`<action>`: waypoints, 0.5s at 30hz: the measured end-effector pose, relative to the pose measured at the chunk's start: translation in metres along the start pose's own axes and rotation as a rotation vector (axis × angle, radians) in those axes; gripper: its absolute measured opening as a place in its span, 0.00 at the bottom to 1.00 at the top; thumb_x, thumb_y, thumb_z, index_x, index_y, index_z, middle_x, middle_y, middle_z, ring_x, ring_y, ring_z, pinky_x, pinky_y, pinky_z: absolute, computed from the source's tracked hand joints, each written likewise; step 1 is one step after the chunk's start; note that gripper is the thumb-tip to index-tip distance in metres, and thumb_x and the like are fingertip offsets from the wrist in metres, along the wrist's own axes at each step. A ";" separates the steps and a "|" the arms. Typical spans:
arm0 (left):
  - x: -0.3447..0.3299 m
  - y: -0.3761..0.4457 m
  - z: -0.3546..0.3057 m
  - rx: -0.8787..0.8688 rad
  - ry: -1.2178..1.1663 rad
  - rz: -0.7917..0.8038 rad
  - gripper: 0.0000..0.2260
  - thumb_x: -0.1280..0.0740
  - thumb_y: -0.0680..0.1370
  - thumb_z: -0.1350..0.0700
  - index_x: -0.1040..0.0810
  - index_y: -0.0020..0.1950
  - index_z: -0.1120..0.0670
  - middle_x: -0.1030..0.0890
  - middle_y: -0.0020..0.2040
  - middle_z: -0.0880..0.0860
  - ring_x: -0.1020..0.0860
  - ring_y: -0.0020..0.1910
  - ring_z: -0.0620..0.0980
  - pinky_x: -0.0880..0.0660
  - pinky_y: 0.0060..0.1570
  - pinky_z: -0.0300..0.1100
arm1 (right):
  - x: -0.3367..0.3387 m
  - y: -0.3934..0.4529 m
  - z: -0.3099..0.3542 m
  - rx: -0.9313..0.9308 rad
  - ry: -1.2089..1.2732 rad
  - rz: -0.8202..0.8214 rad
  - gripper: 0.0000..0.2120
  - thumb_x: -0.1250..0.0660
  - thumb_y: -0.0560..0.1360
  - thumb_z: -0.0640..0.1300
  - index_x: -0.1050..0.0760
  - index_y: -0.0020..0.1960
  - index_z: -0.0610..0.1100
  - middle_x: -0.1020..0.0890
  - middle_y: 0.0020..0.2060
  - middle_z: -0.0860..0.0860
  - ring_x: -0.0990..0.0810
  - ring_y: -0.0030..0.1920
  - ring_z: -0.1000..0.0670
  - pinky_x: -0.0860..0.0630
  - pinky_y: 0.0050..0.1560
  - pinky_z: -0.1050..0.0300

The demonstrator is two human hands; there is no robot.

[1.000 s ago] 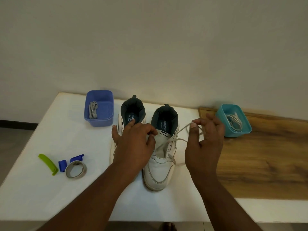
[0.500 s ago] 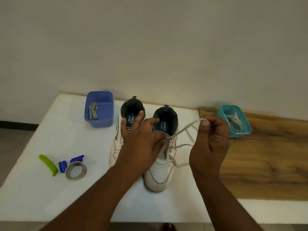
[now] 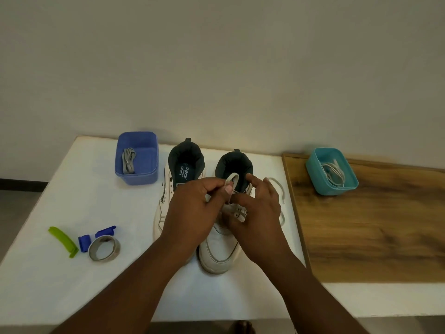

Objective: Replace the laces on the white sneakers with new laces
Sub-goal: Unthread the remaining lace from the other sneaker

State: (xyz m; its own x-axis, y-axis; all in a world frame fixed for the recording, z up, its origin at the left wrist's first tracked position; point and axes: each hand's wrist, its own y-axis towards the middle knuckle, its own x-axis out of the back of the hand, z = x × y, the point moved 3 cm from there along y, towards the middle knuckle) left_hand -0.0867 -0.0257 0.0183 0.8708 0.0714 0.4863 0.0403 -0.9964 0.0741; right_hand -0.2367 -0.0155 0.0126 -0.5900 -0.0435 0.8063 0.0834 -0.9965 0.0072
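While both hands met over the right-hand sneaker, the scene read, near to far:

Forearms: both reached in from the near edge of the white table [image 3: 72, 297]; they converged on the one shoe.

Right-hand sneaker [image 3: 220, 256]: toe toward the person, heel toward the wall, so its long axis ran near to far; its eyelets lay directly beneath the fingers.

Left-hand sneaker [image 3: 166, 208]: just beside it, parallel, partly hidden by the left hand; no lace visible on it.

Left hand [image 3: 192, 208]: thumb and forefinger pressed together on a small loop of the white lace [image 3: 231, 177], held up over the tongue.

Right hand [image 3: 257, 208]: fingers loosely curled, forefinger extended toward the loop; whether it pinched the lace could not be told; the rest of the lace trailed out past it to the right.

Judgement: the left hand was nearer the loop; drawing the lace free probably called for a pull up and away from the eyelets.

Blue tub [image 3: 137, 160]: far left, holding grey laces [image 3: 128, 160].

Teal tub [image 3: 331, 172]: far right on the wooden board [image 3: 373, 237], holding pale laces.
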 end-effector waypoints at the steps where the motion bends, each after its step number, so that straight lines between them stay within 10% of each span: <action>1: 0.000 0.000 -0.001 -0.008 0.002 0.010 0.13 0.36 0.80 0.41 0.16 0.56 0.45 0.16 0.46 0.41 0.19 0.46 0.40 0.21 0.54 0.42 | 0.000 0.001 0.000 -0.020 0.015 -0.003 0.09 0.26 0.75 0.53 0.16 0.54 0.57 0.41 0.80 0.54 0.54 0.82 0.46 0.50 0.77 0.39; 15: -0.006 0.001 0.009 -0.172 0.300 -0.005 0.15 0.36 0.77 0.53 0.20 0.63 0.48 0.17 0.57 0.50 0.19 0.56 0.52 0.27 0.65 0.53 | 0.013 0.000 -0.002 0.013 0.175 -0.355 0.03 0.28 0.78 0.49 0.18 0.50 0.51 0.26 0.71 0.52 0.32 0.73 0.49 0.28 0.68 0.39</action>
State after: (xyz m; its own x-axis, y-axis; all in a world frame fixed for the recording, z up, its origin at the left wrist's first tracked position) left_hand -0.0877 -0.0274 0.0070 0.6868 0.1116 0.7182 -0.0612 -0.9757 0.2102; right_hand -0.2457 -0.0160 0.0219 -0.7115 0.2910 0.6396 -0.1409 -0.9508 0.2759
